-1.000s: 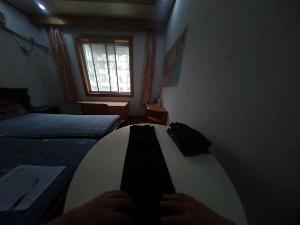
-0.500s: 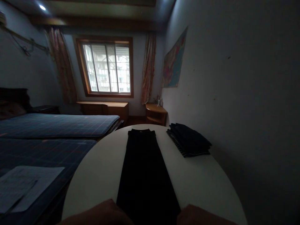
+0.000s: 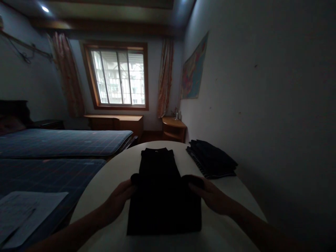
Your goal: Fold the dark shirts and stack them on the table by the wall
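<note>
A black garment [image 3: 162, 206], perhaps a shirt, lies on the round white table [image 3: 105, 196] with its collar end pointing away from me. Its near part is doubled over toward the collar. My left hand [image 3: 123, 194] is closed on the left edge of the folded flap. On the opposite side my right hand [image 3: 203, 190] grips the flap's right edge, which curls up over the fingers. Dark cloth hides some of the fingertips on both hands.
A stack of dark folded clothes [image 3: 211, 159] sits at the table's right, near the wall. To the left is a bed with a blue plaid mattress [image 3: 65, 141], papers [image 3: 34, 213] and a pen. Desks stand below the window [image 3: 119, 77].
Both hands have come up from the bottom edge and moved away from me, carrying the garment's near end. The long flat cloth is now folded over and shorter.
</note>
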Demonstrator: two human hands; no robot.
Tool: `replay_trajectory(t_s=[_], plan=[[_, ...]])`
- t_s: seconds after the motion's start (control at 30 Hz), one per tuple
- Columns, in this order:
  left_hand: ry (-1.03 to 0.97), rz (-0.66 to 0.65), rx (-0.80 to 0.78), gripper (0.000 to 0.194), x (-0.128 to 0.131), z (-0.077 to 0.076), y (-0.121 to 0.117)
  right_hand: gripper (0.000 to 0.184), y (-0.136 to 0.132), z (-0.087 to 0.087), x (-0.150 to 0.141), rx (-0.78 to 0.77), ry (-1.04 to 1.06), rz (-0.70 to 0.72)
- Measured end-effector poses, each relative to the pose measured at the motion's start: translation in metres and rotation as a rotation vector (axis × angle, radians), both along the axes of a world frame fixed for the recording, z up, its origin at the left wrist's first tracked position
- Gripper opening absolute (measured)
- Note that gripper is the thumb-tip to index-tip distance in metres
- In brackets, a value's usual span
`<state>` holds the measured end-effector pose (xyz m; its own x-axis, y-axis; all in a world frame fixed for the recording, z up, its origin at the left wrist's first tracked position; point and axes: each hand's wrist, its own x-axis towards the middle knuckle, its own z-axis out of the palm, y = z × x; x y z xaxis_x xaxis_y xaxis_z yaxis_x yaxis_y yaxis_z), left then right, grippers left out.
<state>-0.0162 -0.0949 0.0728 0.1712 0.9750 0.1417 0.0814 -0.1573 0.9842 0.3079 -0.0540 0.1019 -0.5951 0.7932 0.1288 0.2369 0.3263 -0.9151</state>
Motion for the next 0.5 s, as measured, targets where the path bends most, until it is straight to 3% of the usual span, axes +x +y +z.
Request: replay_trajectory(t_s=[0.23,0.5], plan=[[-0.259,0.099,0.057,0.050,0.006,0.032,0.068,0.055,0.082,0.009,-0.028,0.006,0.244,-0.080],[-0.365,0.257,0.119,0.061,-0.002,0.025,0.157,0.050,0.164,0.009,-0.064,-0.047,0.390,-0.197]])
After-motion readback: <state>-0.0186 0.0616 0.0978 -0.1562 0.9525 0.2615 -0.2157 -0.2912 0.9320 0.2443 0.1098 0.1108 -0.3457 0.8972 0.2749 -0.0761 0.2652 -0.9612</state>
